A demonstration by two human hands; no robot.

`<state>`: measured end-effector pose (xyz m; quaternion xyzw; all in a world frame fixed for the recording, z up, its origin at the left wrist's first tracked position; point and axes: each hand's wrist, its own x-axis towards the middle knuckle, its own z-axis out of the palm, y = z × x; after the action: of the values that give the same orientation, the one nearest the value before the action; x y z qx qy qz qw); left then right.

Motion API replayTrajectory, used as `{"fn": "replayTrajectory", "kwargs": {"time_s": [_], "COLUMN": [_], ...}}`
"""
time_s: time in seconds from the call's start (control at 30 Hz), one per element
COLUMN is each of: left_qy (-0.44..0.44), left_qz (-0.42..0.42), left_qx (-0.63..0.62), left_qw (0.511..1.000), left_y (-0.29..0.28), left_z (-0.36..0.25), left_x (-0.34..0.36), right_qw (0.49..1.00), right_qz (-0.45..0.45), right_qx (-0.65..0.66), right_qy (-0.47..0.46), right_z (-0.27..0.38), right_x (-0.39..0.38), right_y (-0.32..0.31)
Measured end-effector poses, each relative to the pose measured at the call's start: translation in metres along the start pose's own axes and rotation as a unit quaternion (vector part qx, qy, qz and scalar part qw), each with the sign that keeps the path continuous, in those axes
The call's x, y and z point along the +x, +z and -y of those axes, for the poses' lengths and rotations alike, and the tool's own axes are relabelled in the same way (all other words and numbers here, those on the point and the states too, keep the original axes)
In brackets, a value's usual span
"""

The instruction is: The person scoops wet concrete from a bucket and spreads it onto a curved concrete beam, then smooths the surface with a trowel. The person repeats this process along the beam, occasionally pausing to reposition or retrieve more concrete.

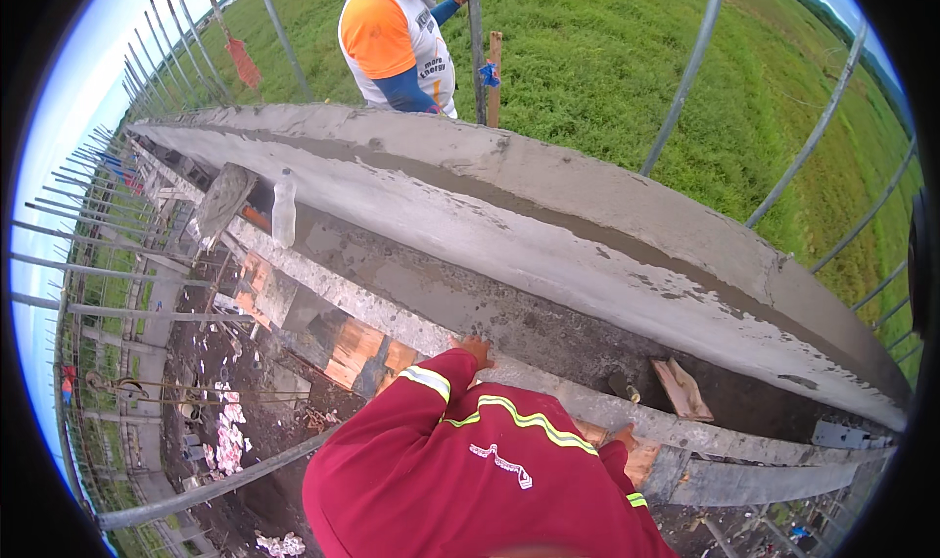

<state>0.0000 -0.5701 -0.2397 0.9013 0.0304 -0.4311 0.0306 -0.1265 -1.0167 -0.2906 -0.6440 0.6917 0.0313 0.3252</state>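
My left hand (475, 350) rests on the narrow concrete ledge (421, 331), fingers laid over its top, holding nothing that shows. Further right, my right hand (624, 437) lies against the same ledge, partly hidden by its maroon sleeve; its visible fingers are stretched out. Beyond that hand, a small dark tool with a short handle (624, 389) lies at the ledge's inner side; its kind is unclear. Next to it, a wooden board (682, 390) leans in the trough between ledge and wall. Neither hand touches these two.
A long plastered wall (548, 220) curves across, with a damp band along it. A plastic bottle (284, 209) and a cement-stained sack (226, 202) stand left. Another person (397, 39) is behind the wall. Metal bars (690, 69) rise around. Debris-strewn ground (235, 382) lies far below.
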Motion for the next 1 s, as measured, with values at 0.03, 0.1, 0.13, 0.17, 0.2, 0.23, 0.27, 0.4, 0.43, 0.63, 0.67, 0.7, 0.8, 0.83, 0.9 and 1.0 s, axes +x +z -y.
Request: {"fn": "replayTrajectory", "kwargs": {"time_s": [0.03, 0.1, 0.13, 0.17, 0.2, 0.23, 0.27, 0.4, 0.43, 0.63, 0.67, 0.7, 0.8, 0.83, 0.9, 1.0], "left_qy": [-0.001, -0.002, 0.002, 0.004, 0.004, 0.003, 0.009, 0.038, 0.047, 0.138, 0.163, 0.193, 0.274, 0.309, 0.375, 0.407], "left_qz": [-0.001, -0.003, -0.005, -0.013, -0.021, -0.037, -0.047, -0.053, -0.056, -0.103, -0.111, -0.118, -0.126, -0.138, -0.180, -0.149], "left_qx": [-0.013, -0.036, -0.044, -0.041, -0.038, -0.033, -0.029, 0.013, 0.017, 0.047, 0.065, 0.061, 0.086, 0.075, 0.051, 0.013], "left_qw": [1.000, 0.999, 0.999, 0.999, 0.999, 0.999, 0.998, 0.998, 0.997, 0.984, 0.978, 0.972, 0.950, 0.938, 0.908, 0.901], "left_y": [0.001, 0.002, 0.004, 0.006, 0.007, 0.008, 0.009, 0.006, 0.005, 0.009, 0.010, 0.009, 0.007, 0.006, 0.002, -0.002], "left_z": [0.000, 0.001, 0.001, 0.002, 0.003, 0.004, 0.005, 0.008, 0.009, 0.024, 0.028, 0.034, 0.045, 0.050, 0.056, 0.059], "left_x": [0.001, 0.004, 0.005, 0.006, 0.006, 0.006, 0.005, 0.002, 0.002, 0.010, 0.014, 0.020, 0.035, 0.038, 0.046, 0.049], "right_qw": [1.000, 0.994, 0.989, 0.975, 0.956, 0.925, 0.887, 0.733, 0.730, 0.650, 0.649, 0.651, 0.643, 0.641, 0.652, 0.651], "right_qz": [-0.012, -0.060, -0.085, -0.127, -0.171, -0.211, -0.244, -0.076, 0.010, 0.149, 0.155, 0.162, 0.124, 0.128, 0.110, 0.069], "right_qx": [-0.010, -0.045, -0.062, -0.075, -0.086, -0.093, -0.094, -0.058, -0.066, -0.256, -0.302, -0.350, -0.368, -0.388, -0.363, -0.319], "right_qy": [-0.019, -0.078, -0.107, -0.163, -0.223, -0.301, -0.381, -0.673, -0.680, -0.700, -0.681, -0.654, -0.660, -0.650, -0.657, -0.686], "right_z": [-0.001, -0.008, -0.012, -0.018, -0.022, -0.025, -0.027, -0.013, -0.005, 0.042, 0.047, 0.050, 0.047, 0.040, 0.034, 0.029], "right_x": [-0.004, -0.009, -0.010, -0.010, -0.010, -0.011, -0.013, -0.036, -0.048, -0.112, -0.116, -0.120, -0.121, -0.121, -0.119, -0.119], "right_y": [-0.001, 0.000, 0.005, 0.007, 0.012, 0.016, 0.020, 0.031, 0.037, 0.063, 0.068, 0.074, 0.084, 0.085, 0.088, 0.092]}}
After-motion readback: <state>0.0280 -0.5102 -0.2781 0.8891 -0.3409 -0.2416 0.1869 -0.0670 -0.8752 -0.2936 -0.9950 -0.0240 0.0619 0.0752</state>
